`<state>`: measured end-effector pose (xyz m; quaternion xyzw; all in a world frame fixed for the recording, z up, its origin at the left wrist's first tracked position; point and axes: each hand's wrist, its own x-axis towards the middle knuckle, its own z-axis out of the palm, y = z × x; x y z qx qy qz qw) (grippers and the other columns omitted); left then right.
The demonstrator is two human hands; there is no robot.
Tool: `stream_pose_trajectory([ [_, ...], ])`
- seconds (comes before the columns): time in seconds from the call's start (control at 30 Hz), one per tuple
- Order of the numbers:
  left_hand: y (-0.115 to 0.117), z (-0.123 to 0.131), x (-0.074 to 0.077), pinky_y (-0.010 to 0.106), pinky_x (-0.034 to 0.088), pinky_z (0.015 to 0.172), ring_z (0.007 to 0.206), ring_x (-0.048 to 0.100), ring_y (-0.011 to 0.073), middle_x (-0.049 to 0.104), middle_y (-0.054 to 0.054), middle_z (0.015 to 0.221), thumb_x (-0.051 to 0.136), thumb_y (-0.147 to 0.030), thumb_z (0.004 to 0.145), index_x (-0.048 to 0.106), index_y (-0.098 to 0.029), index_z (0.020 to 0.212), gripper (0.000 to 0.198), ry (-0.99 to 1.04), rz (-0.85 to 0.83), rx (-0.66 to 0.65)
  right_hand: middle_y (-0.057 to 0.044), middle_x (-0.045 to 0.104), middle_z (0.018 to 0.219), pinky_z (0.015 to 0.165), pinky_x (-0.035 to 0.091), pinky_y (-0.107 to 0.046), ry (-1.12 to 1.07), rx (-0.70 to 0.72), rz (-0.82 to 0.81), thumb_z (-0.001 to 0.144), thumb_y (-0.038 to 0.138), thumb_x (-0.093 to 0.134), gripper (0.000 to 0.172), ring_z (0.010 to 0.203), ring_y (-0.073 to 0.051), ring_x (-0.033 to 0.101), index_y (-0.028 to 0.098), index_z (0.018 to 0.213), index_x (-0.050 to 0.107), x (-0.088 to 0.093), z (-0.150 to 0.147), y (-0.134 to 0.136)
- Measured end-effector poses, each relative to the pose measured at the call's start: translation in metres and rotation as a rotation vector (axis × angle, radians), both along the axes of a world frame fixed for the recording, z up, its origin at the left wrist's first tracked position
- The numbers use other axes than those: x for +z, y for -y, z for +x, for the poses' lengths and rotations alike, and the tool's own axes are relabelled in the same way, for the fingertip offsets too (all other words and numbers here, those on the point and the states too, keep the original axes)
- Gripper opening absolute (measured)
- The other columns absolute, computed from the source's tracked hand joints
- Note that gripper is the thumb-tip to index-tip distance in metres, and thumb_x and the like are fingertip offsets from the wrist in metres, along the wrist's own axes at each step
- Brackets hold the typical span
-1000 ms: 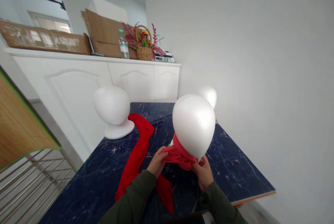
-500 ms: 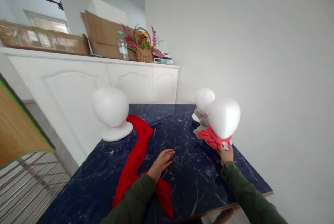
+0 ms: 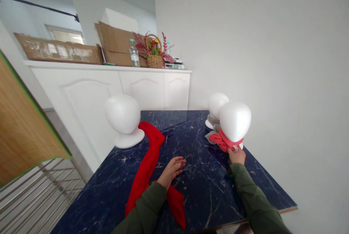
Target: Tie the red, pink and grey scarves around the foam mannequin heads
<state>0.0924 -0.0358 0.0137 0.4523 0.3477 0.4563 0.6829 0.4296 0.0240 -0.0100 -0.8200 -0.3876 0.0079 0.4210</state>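
Observation:
A white mannequin head (image 3: 235, 120) stands at the table's right, a coral scarf (image 3: 222, 141) wrapped round its neck. My right hand (image 3: 236, 155) is at the front of that neck, fingers closed at the scarf's lower edge; the fingertips are partly hidden. Over the middle of the table, my left hand (image 3: 171, 171) holds nothing, its fingers apart. Beneath and beside my left forearm lies a long red scarf (image 3: 147, 161), stretching back to a bare white mannequin head (image 3: 123, 114) on the left. Behind the coral-scarfed head is another mannequin head (image 3: 217, 104) with a grey scarf (image 3: 214, 120).
The dark blue marbled table (image 3: 191, 132) meets a plain wall on the right. A white cabinet (image 3: 89, 88) behind bears cardboard boxes (image 3: 61, 50), a water bottle (image 3: 134, 54) and a flower basket (image 3: 155, 61). A metal rack (image 3: 40, 186) stands at left.
My right fingers have shifted slightly and closed more at the coral scarf's lower edge. The left hand stays open in nearly the same place. The camera view has turned a little.

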Motion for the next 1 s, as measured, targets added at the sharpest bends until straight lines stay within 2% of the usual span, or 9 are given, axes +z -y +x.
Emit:
stream_pose_trajectory([
  [0.17,-0.009,0.003,-0.011,0.037,0.04,0.082,0.101,0.051,0.0243,0.053,0.014,0.111,0.061,-0.044,0.06,0.046,-0.017,0.102,0.052,-0.075,0.0,0.026,-0.018,0.059,0.1,0.084,0.037,-0.035,0.069,0.042,-0.128,0.068,0.054,0.046,0.061,0.095,-0.027,0.053,0.009,0.108,0.054,-0.004,0.007,0.006],
  [0.3,-0.011,-0.001,-0.007,0.036,0.042,0.081,0.091,0.056,0.0209,0.058,0.012,0.101,0.059,-0.037,0.064,0.048,-0.015,0.096,0.041,-0.296,0.271,0.217,-0.019,0.057,0.103,0.081,0.038,-0.036,0.023,0.035,-0.064,0.065,0.058,0.049,0.068,0.095,-0.029,0.052,0.007,0.11,0.052,-0.003,0.004,0.012],
  [0.43,-0.003,-0.031,0.014,0.036,0.037,0.089,0.1,0.051,0.021,0.056,0.01,0.105,0.048,-0.034,0.075,0.048,-0.016,0.104,0.035,-0.884,0.584,0.537,-0.022,0.052,0.105,0.085,0.035,-0.039,0.042,0.002,0.055,0.059,0.059,0.054,0.075,0.102,-0.033,0.045,0.003,0.11,0.051,-0.001,-0.007,0.022],
  [0.5,0.001,-0.052,0.02,0.039,0.034,0.091,0.107,0.046,0.0256,0.05,0.015,0.114,0.048,-0.033,0.075,0.043,-0.011,0.114,0.045,-1.264,0.583,0.627,-0.023,0.049,0.104,0.086,0.034,-0.04,0.039,-0.036,0.111,0.056,0.057,0.057,0.074,0.105,-0.034,0.04,0.004,0.108,0.051,-0.003,-0.016,0.031],
  [0.57,0.004,-0.07,0.019,0.043,0.038,0.085,0.104,0.047,0.0316,0.049,0.02,0.112,0.051,-0.031,0.072,0.043,-0.006,0.114,0.049,-1.585,0.433,0.573,-0.02,0.049,0.1,0.085,0.034,-0.041,0.038,0.003,0.169,0.056,0.055,0.058,0.068,0.102,-0.033,0.04,0.006,0.103,0.053,-0.007,-0.03,0.043],
  [0.67,0.007,-0.083,0.009,0.039,0.042,0.077,0.097,0.052,0.0297,0.055,0.018,0.1,0.044,-0.017,0.074,0.052,-0.008,0.104,0.032,-1.742,0.291,0.368,-0.013,0.053,0.088,0.079,0.039,-0.038,-0.036,0.326,0.188,0.062,0.051,0.056,0.051,0.085,-0.026,0.048,0.01,0.092,0.057,-0.013,-0.069,0.064],
  [0.83,0.023,-0.049,0.005,0.03,0.033,0.095,0.108,0.047,0.0178,0.053,0.011,0.113,0.035,-0.004,0.071,0.049,-0.012,0.112,0.044,-1.416,0.576,0.135,-0.008,0.059,0.088,0.073,0.042,-0.033,-0.565,0.945,0.023,0.066,0.05,0.056,0.041,0.078,-0.02,0.055,0.017,0.09,0.06,-0.003,-0.167,0.094],
  [0.93,0.045,-0.015,0.018,0.03,0.034,0.094,0.103,0.05,0.0178,0.056,0.007,0.11,0.039,-0.01,0.073,0.052,-0.016,0.107,0.037,-1.198,0.746,-0.033,-0.008,0.062,0.082,0.069,0.044,-0.034,-1.225,1.113,-0.251,0.067,0.059,0.05,0.053,0.074,-0.02,0.058,0.015,0.094,0.058,0.011,-0.211,0.093],
  [1.0,0.058,-0.005,0.027,0.032,0.037,0.091,0.099,0.051,0.0194,0.058,0.007,0.105,0.044,-0.015,0.072,0.054,-0.017,0.104,0.033,-1.126,0.785,-0.095,-0.009,0.063,0.077,0.069,0.045,-0.034,-1.57,1.126,-0.387,0.068,0.06,0.047,0.055,0.074,-0.02,0.06,0.012,0.091,0.058,0.016,-0.223,0.084],
])
